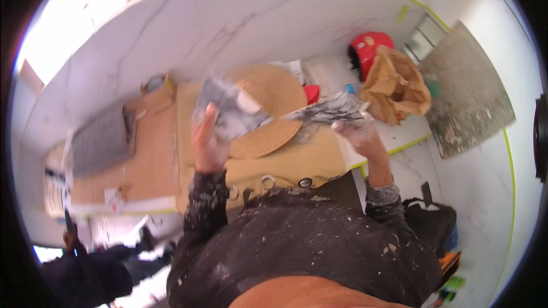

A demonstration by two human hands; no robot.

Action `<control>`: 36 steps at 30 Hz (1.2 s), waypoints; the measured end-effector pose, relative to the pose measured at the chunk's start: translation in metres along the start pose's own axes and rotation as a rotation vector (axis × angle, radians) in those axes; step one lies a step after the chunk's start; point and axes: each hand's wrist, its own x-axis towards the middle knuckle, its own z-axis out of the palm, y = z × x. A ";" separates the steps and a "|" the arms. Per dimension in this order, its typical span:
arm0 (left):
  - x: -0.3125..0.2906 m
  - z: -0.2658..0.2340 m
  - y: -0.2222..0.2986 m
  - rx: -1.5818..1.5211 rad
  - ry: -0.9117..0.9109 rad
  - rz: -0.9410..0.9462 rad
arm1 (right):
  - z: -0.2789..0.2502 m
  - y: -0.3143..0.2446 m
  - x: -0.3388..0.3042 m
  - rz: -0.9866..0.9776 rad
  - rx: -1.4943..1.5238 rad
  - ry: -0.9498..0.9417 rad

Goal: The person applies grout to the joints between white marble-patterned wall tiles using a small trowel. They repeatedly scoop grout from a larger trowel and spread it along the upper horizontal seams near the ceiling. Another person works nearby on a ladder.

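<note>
My left hand (211,147) is raised over the bench, its thumb upright against a grey-and-white marbled sheet (231,111) that it grips by the lower left side. Motion smears that sheet slightly. At the right, my right hand (363,138) pinches a black-and-white patterned sheet (331,109), seen at a slant, by its right end. The two pieces come close at their inner corners; whether they are joined I cannot tell. Below them lies a round woven straw mat (279,140) on a tan cloth (197,162). Both sleeves are dark and paint-flecked.
A crumpled brown paper bag (394,88) and a red cap (371,45) sit at the back right, beside a stained board (471,91). Tape rolls (267,182) lie along the near edge. Grey folded fabric (103,142) rests on cardboard (154,154). Another person (91,274) is at lower left.
</note>
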 end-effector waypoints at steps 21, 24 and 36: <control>0.032 0.217 -0.067 0.146 0.037 0.140 | -0.119 0.080 0.097 -0.411 -0.235 0.199; 0.046 0.212 -0.073 0.235 -0.027 0.099 | -0.139 0.091 0.150 -0.532 -0.454 0.410; 0.099 0.108 -0.145 0.145 0.105 -0.248 | -0.258 0.055 0.506 -0.546 -1.403 0.080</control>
